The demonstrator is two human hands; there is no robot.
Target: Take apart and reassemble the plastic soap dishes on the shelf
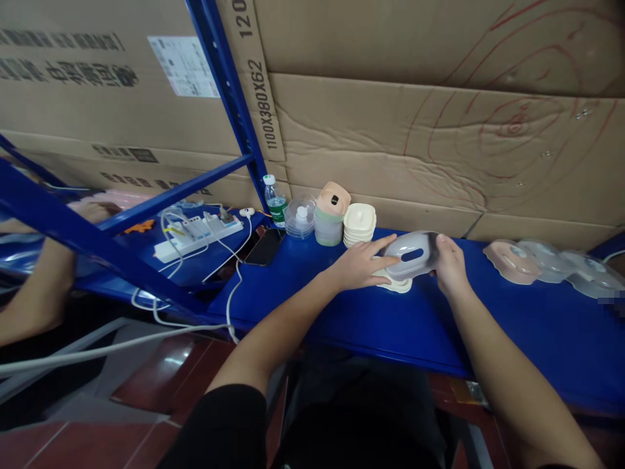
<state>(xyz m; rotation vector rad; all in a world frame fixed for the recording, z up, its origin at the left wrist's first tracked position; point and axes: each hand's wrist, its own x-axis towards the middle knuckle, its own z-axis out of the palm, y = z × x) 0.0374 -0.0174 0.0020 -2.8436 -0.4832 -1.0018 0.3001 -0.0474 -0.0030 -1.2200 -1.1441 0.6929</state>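
Observation:
A translucent plastic container (415,253) with a dark oval opening is tilted between my two hands above the blue shelf. My right hand (449,264) grips its right end, thumb on the upper face and fingers behind. At the opposite end, my left hand (359,264) holds its left edge, with fingers spread along the near side. Just below the container lies a cream lid (401,284), partly hidden by it and by my left fingers. A stack of cream lids (360,225) stands behind my left hand, beside stacked peach and green containers (329,218).
Clear round lids (299,218), a water bottle (275,203) and a black phone (265,247) are to the left. A power strip (198,238) with cables sits past the blue post. Several clear containers (551,262) line the right. Another person's arm (41,286) shows far left.

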